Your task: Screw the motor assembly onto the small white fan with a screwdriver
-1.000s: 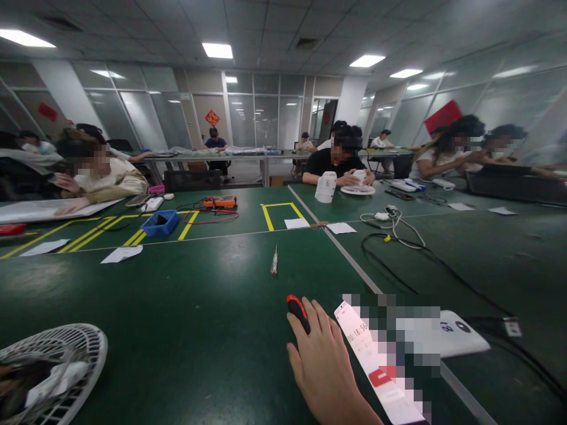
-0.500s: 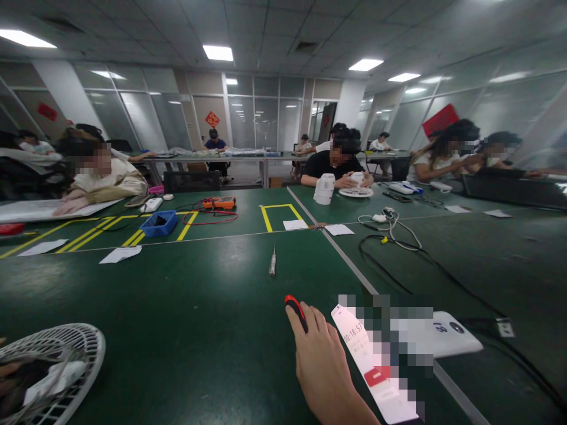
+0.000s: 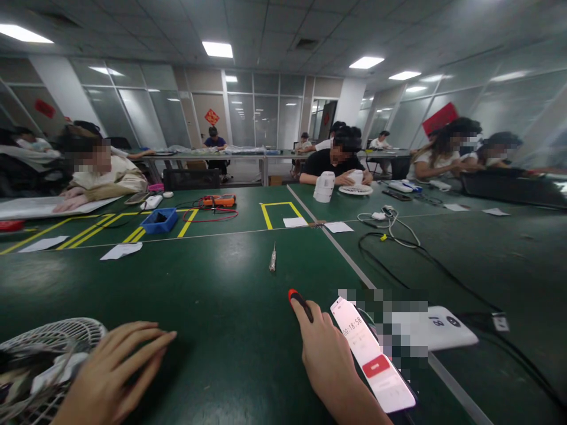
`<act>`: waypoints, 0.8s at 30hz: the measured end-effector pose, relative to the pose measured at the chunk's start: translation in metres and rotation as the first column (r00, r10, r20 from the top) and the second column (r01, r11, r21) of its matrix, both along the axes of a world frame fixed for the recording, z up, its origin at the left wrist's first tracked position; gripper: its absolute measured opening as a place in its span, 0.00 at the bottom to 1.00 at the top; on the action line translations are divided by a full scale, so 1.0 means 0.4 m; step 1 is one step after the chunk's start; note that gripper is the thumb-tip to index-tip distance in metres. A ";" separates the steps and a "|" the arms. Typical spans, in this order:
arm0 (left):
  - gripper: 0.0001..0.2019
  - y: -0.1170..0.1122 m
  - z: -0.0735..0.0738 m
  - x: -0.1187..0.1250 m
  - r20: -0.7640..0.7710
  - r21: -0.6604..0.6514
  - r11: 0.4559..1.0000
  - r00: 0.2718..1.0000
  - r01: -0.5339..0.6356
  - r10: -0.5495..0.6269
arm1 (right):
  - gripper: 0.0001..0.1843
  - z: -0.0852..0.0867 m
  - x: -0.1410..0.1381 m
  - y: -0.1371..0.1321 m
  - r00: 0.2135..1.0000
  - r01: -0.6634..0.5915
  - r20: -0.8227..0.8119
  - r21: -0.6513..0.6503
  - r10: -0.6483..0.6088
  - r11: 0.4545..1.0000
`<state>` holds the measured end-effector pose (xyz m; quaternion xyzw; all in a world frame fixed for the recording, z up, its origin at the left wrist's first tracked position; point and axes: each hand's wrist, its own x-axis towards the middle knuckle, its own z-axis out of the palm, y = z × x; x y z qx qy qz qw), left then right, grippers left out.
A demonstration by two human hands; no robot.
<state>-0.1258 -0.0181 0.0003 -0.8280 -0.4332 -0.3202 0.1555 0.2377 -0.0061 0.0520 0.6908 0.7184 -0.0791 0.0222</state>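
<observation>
In the head view my right hand (image 3: 326,348) is closed around a tool with a red-and-black handle (image 3: 301,304), whose other end is hidden by the hand. Just to its right lies a phone (image 3: 381,386) with a lit timer screen. My left hand (image 3: 119,369) is at the lower left, fingers stretched out and holding nothing. It is beside and partly in front of a round white grille (image 3: 73,327), in which cables and dark and white parts lie. Farther up the table is a small screwdriver (image 3: 273,260) with a clear handle.
A white power bank (image 3: 452,330) and black cables (image 3: 452,277) lie at the right. Across the green table are a blue bin (image 3: 160,221), an orange multimeter (image 3: 219,200), paper slips (image 3: 121,251) and white fan parts (image 3: 324,188). Several people sit around the tables.
My left hand has come into view at the lower left, in front of the grille. My right hand has shifted slightly right, still holding the red-and-black tool.
</observation>
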 end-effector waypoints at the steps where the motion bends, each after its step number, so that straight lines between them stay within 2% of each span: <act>1: 0.13 0.009 -0.012 0.042 -0.042 -0.017 0.998 0.997 0.056 -0.057 | 0.44 0.001 0.000 0.000 1.000 0.002 0.000 0.004 -0.002 1.000; 6: 0.13 0.041 -0.048 0.259 0.017 -0.118 0.971 0.978 0.209 -0.209 | 0.44 -0.016 0.003 0.008 1.000 -0.009 0.027 0.047 0.008 0.999; 10: 0.12 0.074 -0.059 0.350 0.101 -0.127 0.974 0.980 0.185 -0.173 | 0.36 -0.042 0.004 0.008 0.998 -0.057 0.009 0.167 0.056 0.984; 13: 0.12 0.097 -0.068 0.376 0.104 -0.146 0.981 0.988 0.129 -0.114 | 0.34 -0.058 0.001 0.002 0.991 -0.117 -0.039 0.213 0.128 0.970; 18: 0.12 0.110 -0.082 0.377 0.072 -0.210 0.977 0.997 0.044 -0.029 | 0.32 -0.086 -0.013 -0.007 0.959 -0.232 -0.106 0.232 0.261 0.945; 21: 0.13 0.110 -0.087 0.373 0.041 -0.234 0.972 0.999 0.023 -0.014 | 0.30 -0.101 -0.018 -0.009 0.956 -0.236 -0.122 0.214 0.265 0.948; 24: 0.16 0.108 -0.089 0.369 0.031 -0.202 0.979 1.000 0.011 -0.005 | 0.29 -0.100 -0.019 -0.010 0.962 -0.206 -0.140 0.198 0.235 0.958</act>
